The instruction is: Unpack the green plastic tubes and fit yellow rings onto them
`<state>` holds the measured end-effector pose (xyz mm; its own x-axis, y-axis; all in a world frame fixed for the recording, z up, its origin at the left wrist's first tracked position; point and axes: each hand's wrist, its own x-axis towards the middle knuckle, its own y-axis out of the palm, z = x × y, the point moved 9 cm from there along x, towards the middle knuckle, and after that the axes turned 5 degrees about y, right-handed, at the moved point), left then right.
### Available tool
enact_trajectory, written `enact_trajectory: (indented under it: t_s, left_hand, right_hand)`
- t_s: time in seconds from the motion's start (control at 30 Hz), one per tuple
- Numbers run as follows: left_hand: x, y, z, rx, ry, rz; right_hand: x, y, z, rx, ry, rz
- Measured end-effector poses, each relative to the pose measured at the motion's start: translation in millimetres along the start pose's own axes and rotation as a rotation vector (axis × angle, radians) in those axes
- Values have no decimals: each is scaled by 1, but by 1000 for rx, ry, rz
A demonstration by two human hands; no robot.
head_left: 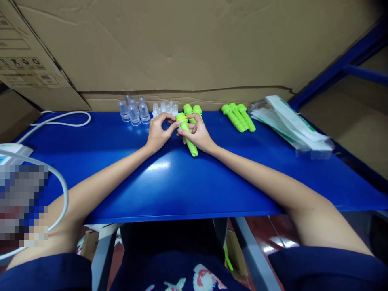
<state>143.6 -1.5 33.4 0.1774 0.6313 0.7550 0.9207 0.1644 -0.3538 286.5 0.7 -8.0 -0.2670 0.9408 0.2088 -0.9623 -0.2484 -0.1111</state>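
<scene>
A bright green plastic tube (189,142) with a wider head slants between my hands over the blue table. A yellow ring (182,118) circles it just below the head. My right hand (198,132) grips the tube's body from the right, its index finger reaching to the ring. From the left, my left hand (160,131) pinches the tube at the ring with thumb and index finger. Right behind my hands stand two similar green parts (197,110), partly hidden by my right fingers.
Clear plastic caps (133,113) and smaller frosted pieces (163,107) stand at the back. Three green tubes (238,117) lie right of my hands, beside plastic bags (295,121). A white cable (65,190) loops at the left. Cardboard (182,48) walls the blue table's (182,190) back.
</scene>
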Motion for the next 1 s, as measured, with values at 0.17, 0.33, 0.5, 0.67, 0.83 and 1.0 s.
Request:
enact_trajectory:
  t_s: [0.17, 0.33, 0.5, 0.67, 0.83, 1.0]
  left_hand:
    - [1, 1, -3, -14, 20, 31]
    - [1, 2, -5, -33, 25, 45]
    - [1, -1, -6, -39, 41, 6]
    - [1, 4, -2, -32, 36, 45]
    - [1, 1, -3, -23, 88, 23]
    - [1, 0, -10, -2, 133, 25]
  right_hand:
    - [-1, 1, -2, -15, 2, 21]
    - [-2, 3, -2, 5, 18, 28]
    - [0, 5, 1, 49, 18, 48]
    - [2, 6, 0, 74, 20, 90]
    - [1, 10, -3, 37, 12, 152]
    - [0, 13, -4, 13, 27, 178]
